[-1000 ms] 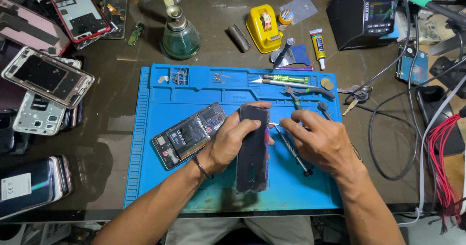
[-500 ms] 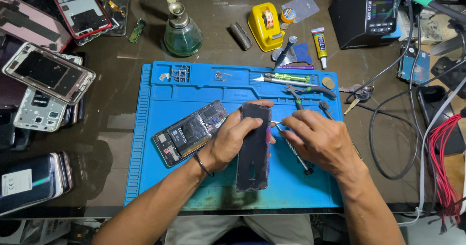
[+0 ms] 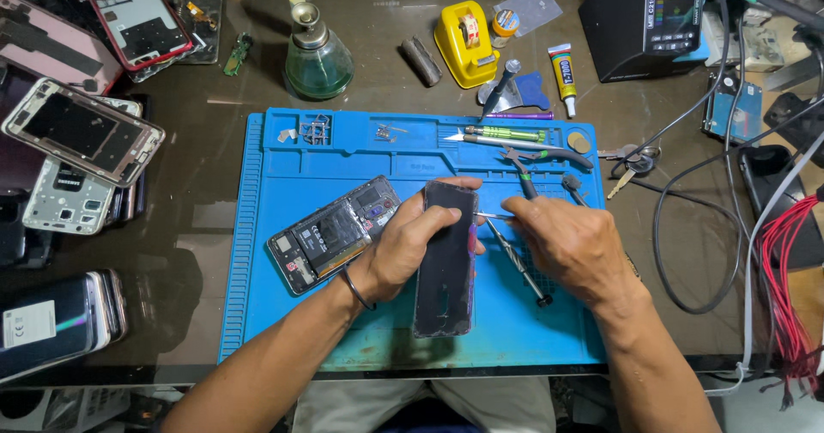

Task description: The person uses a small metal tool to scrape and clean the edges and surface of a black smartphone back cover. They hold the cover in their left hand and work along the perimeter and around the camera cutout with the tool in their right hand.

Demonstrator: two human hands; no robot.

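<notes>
Gripping the dark phone panel point(image 3: 447, 260) in our left hand point(image 3: 403, 248), right hand point(image 3: 571, 244) pinching tweezers point(image 3: 493, 216) at its edge, we risk cracking it if they slip.

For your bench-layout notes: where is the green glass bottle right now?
In the head view the green glass bottle stands on the dark table just beyond the blue mat's upper-left corner, left of the yellow tape dispenser.
</notes>
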